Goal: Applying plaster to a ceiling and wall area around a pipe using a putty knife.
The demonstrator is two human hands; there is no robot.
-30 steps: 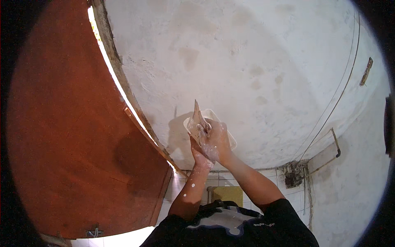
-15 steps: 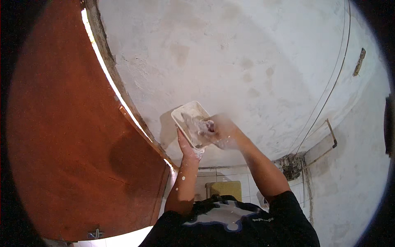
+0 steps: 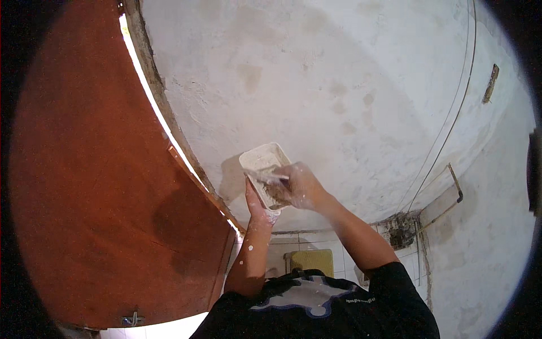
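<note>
My left hand (image 3: 257, 204) holds up a shallow white rectangular tray (image 3: 261, 151) from beneath, gripping its lower left side. Greyish-white paste smears the inside of this tray. My right hand (image 3: 305, 186), closed and blurred by motion, reaches over the tray's right side. Between its fingers is a flat pale scraper (image 3: 270, 177), its blade over the tray; blur hides its exact shape. White splashes dot both hands and my left forearm.
A patchy white plastered wall (image 3: 316, 85) stands ahead. To the left is a reddish-brown door (image 3: 101, 169) with a metal handle (image 3: 132, 320). A yellow-topped stool (image 3: 313, 260) stands below on floor tiles. At right are a pipe (image 3: 455, 181), a hanging cable (image 3: 455, 118) and a broken wall hole (image 3: 402, 231).
My right hand has shifted slightly down and the scraper now lies more plainly across the tray. The tray sits a little lower and to the right in view.
</note>
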